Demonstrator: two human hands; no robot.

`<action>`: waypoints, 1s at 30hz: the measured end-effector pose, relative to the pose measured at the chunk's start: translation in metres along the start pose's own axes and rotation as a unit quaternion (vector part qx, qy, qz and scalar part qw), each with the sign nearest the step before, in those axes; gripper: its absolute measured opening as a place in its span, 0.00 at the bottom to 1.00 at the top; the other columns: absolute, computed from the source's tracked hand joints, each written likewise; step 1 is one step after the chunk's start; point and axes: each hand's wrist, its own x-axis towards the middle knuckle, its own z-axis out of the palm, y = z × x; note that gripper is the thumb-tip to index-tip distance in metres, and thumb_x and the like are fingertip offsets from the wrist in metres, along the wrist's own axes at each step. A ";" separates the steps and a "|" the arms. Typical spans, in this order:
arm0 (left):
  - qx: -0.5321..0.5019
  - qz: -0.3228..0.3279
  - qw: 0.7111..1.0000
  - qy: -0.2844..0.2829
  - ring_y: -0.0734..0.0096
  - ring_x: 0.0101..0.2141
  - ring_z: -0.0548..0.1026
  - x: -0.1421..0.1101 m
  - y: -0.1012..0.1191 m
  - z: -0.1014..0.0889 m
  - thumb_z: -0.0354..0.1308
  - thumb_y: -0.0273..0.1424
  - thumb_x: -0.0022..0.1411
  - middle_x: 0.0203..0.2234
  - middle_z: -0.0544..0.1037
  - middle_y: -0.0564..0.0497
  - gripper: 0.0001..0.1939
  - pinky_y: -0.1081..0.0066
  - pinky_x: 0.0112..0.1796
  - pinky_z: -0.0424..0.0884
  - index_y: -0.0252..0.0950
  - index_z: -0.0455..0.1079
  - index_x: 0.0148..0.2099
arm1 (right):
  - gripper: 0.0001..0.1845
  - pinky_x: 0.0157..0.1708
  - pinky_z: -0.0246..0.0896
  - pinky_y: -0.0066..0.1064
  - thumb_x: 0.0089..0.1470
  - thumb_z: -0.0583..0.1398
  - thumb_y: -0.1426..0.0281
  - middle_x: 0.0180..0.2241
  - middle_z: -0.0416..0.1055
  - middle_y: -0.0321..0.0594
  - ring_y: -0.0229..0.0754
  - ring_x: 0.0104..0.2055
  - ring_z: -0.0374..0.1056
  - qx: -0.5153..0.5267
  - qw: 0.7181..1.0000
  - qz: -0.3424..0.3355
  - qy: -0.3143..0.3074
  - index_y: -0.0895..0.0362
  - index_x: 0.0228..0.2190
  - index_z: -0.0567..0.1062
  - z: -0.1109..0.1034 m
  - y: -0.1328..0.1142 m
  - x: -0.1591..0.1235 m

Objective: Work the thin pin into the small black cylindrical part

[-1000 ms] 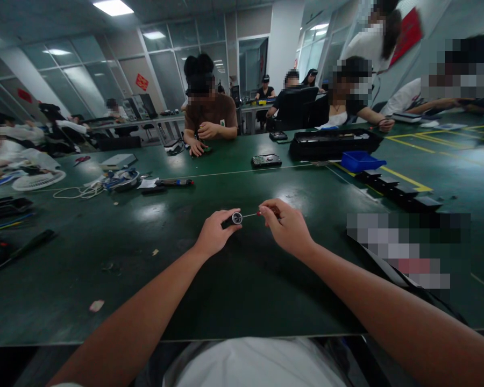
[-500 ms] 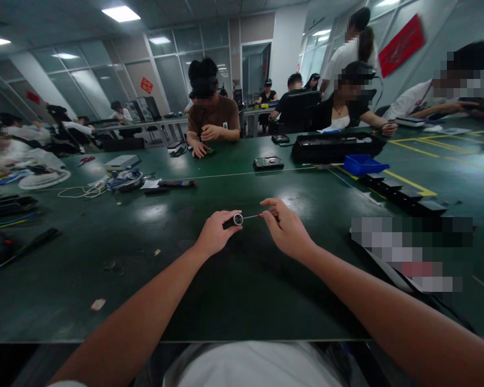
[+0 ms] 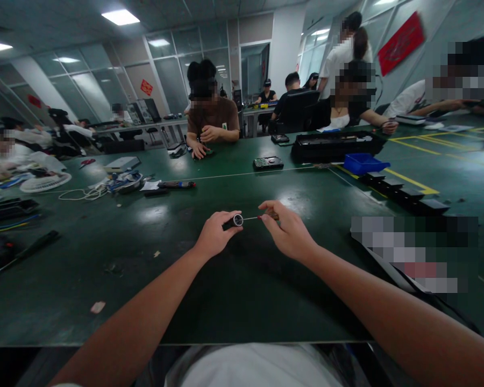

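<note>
My left hand (image 3: 215, 234) is closed around a dark cylindrical part (image 3: 237, 220) whose round, silver-rimmed end faces me. The kind of part is too small to tell. A screwdriver (image 3: 252, 217) with a thin metal shaft and a red collar points left, its tip at the rim of that end. Whether the tip sits inside cannot be seen. My right hand (image 3: 286, 228) grips the screwdriver by its handle, which the fingers mostly cover. Both hands are held over the green table (image 3: 234, 301).
Beyond my hands lies a hard drive (image 3: 268, 163). A dark tool (image 3: 177, 184) and tangled cables (image 3: 123, 181) lie to the left. Rightward are a blue tray (image 3: 365, 163), black blocks (image 3: 411, 198) and a blurred packet (image 3: 411, 258). A person in brown (image 3: 213, 115) works opposite.
The fingers of my right hand have shifted slightly around the screwdriver's handle. My left hand and the cylindrical part stay in nearly the same place.
</note>
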 end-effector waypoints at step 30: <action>0.027 0.030 0.999 -0.021 0.60 0.52 0.72 -0.001 0.011 -0.007 0.64 0.31 0.62 0.50 0.77 0.49 0.20 0.58 0.55 0.67 0.42 0.72 0.57 | 0.12 0.35 0.71 0.38 0.57 0.60 0.59 0.24 0.66 0.35 0.38 0.25 0.65 0.485 0.819 0.301 0.054 0.55 0.31 0.71 0.018 0.031 0.012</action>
